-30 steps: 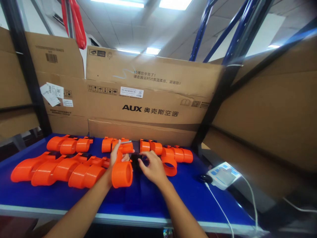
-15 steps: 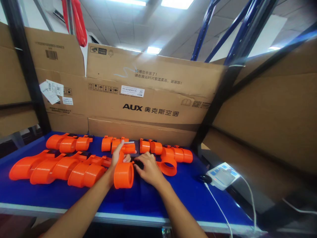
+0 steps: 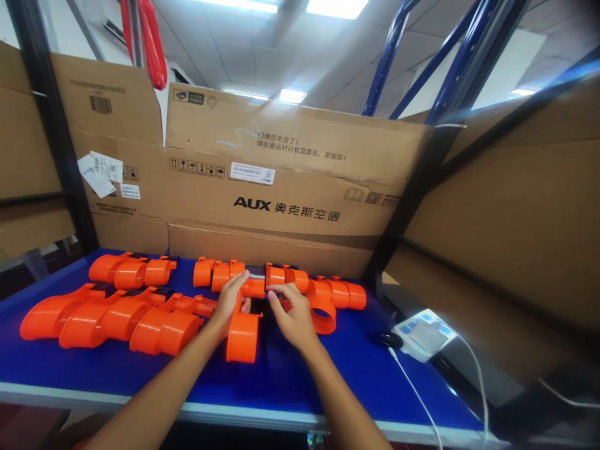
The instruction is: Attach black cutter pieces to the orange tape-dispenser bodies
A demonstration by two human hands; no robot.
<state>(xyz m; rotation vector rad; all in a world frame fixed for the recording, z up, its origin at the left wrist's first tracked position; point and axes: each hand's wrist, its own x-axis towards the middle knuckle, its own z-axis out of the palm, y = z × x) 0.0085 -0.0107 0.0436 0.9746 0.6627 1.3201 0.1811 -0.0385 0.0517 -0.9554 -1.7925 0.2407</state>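
Left hand (image 3: 229, 304) grips 1 orange part (image 3: 242, 337) near the right hand (image 3: 296, 314).

Left grip (image 3: 230, 304) clasped, right grip (image 3: 297, 315) curled

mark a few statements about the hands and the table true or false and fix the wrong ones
1. The left hand holds an orange part. True.
2. The table has a red top. False: its top is blue.
3. A cardboard sheet stands at the back of the table. True.
4. The white box lies to the left of both hands. False: the white box lies to their right.
5. The right hand is beside the white box. False: it is close to the left hand and the orange part.
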